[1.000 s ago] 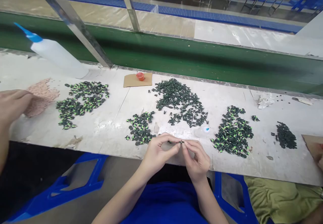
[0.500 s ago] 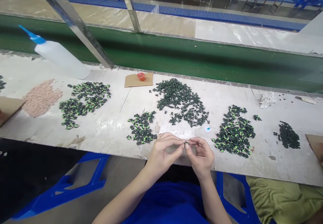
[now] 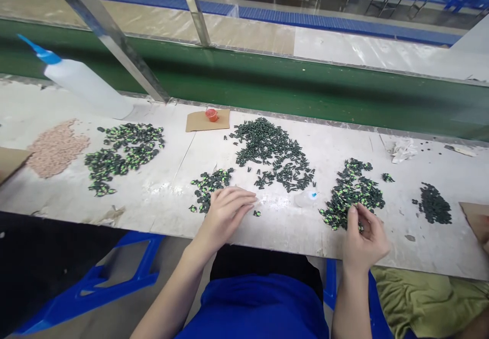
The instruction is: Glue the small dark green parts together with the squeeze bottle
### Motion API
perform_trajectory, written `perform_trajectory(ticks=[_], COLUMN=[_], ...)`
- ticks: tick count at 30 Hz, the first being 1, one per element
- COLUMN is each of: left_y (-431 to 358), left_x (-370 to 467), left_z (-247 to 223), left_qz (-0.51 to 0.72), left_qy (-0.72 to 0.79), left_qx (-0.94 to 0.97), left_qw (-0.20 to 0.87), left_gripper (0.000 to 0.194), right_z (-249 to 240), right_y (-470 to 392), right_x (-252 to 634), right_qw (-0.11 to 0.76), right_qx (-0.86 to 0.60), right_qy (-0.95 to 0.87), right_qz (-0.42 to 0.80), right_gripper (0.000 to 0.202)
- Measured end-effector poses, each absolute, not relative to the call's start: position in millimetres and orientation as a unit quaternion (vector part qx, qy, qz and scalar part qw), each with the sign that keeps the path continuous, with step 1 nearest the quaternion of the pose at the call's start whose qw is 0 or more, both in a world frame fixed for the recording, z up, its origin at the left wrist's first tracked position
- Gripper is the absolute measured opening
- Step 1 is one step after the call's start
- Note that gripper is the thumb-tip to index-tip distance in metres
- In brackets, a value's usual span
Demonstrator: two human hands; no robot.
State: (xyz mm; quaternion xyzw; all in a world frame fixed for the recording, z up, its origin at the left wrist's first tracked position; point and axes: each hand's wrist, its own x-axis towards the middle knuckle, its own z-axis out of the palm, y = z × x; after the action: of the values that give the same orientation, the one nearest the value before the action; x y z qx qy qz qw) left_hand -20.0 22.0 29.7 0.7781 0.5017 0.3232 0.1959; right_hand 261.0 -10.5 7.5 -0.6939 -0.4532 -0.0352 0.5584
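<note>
The right hand's [image 3: 364,237] grip is bending thumb and forefinger close together at the near edge of a green-flecked pile [image 3: 357,191], whether pinching a piece or empty one cannot tell. The left hand [image 3: 228,212] is hovering palm-down by a smaller flecked pile [image 3: 208,186], its hold hidden, and a lone flecked piece [image 3: 257,213] is lying just beside its fingertips, while a small blue-tipped bottle [image 3: 305,199] is resting between the two grips, slightly beyond them.
</note>
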Motion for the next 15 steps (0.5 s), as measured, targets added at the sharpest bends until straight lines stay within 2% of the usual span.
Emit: perform_trajectory(ticks=[6,10,13,15], left_y=[17.2,16.1,15.8,15.3], left_x=[-12.6,-8.2,-9.0,-7.3], left_z=[16.4,11.8,12.7,14.9], left_qz=[0.201,0.175,0.184,0.206], left_qy=[0.454,0.451,0.451,0.460], left_qx=[0.857,0.865,0.864,0.852], left_qw=[0.142,0.128,0.129,0.144], left_gripper=[0.018,0.030,0.038,0.035], right_z=[11.7,6.8,0.3,-1.5], right_y=[-2.5,-1.1,2.3,4.7], right_x=[247.2,228.6,221.8,218.7], right_qw=[0.463,0.413,0.396,0.402], right_qx=[-0.687,-0.644,-0.649,-0.650], right_qy=[-0.550,-0.639,-0.648,-0.645], right_qz=[-0.110,-0.077,-0.042,-0.017], right_gripper=[0.030,0.041,0.034,0.026])
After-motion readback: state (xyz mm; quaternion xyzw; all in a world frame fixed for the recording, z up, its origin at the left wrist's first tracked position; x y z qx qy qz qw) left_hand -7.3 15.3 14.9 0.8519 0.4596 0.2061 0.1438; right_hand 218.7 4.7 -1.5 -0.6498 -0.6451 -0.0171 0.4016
